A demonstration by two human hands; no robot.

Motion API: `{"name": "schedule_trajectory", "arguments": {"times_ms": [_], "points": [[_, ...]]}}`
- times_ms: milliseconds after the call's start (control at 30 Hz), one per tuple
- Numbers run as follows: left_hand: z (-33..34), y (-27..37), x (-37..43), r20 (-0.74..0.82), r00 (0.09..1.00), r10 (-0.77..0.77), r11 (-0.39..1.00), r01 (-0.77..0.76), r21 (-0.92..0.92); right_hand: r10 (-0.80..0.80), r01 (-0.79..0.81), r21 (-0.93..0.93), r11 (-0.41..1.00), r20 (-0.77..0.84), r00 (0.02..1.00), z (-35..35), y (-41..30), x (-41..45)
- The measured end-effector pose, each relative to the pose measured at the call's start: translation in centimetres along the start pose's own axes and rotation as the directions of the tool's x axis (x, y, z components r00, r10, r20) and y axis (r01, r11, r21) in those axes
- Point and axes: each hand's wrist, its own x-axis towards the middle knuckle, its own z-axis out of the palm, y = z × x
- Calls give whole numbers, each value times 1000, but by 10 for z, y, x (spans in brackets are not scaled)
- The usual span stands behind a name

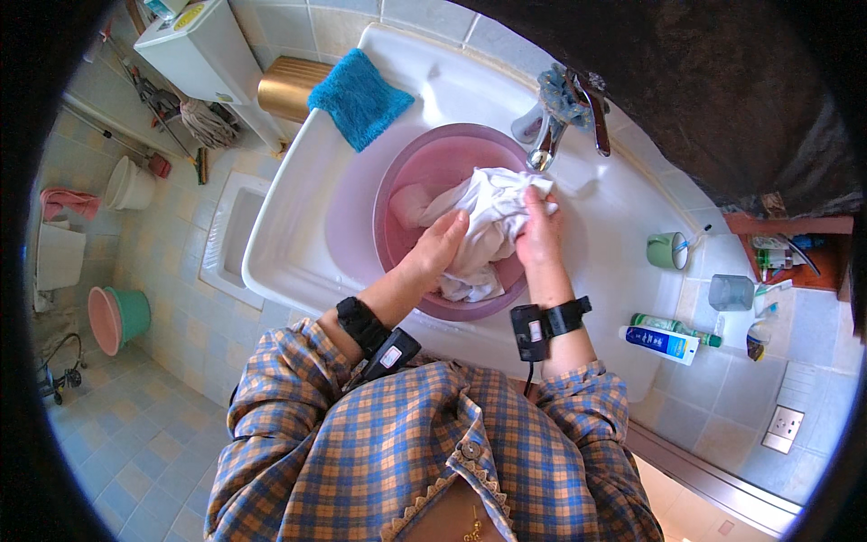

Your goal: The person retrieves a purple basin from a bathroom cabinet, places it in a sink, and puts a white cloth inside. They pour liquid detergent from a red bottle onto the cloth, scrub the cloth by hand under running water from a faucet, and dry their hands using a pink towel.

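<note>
A wet white cloth [484, 210], perhaps a garment, is bunched between my two hands over a pink plastic basin [381, 223]. My left hand [440, 244] grips its near left side, thumb on top. At the right, my right hand [540, 230] holds a fold with the thumb over it. Part of the cloth trails into the water [447, 159] on the left, and another part hangs toward the basin's near side. The basin stands in a white sink [284, 251], just below the chrome faucet [547, 146]. My lower fingers are hidden by the cloth.
A blue towel [359, 98] drapes over the sink's far left corner. A grey-blue scrubbing cloth [562, 98] hangs on the faucet. To the right are a green mug [667, 251], toothpaste tube [657, 343] and clear cup [731, 293]. A squat toilet [234, 230] and buckets [129, 318] lie left.
</note>
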Motion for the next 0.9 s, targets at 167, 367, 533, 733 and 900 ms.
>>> {"name": "schedule_trajectory", "arguments": {"times_ms": [167, 367, 533, 733, 900], "points": [[-12, 24, -4, -17, 989, -147, 914, 129, -386, 230, -208, -105, 972, 288, 929, 45, 4, -50], [-3, 22, 11, -256, 961, -107, 941, 14, -339, -356, 445, -719, 534, 286, 889, 27, 26, -12], [-36, 8, 28, -334, 934, 126, 972, -183, -148, -13, 155, -642, 751, 221, 975, 8, 16, 2], [-51, -1, 43, -429, 900, 76, 997, -56, 59, -135, 99, -247, 964, -135, 982, -30, -59, 36], [-56, 4, 40, -449, 892, -55, 997, 29, -65, -118, 108, -149, 983, -60, 991, -11, -112, 44]]}}
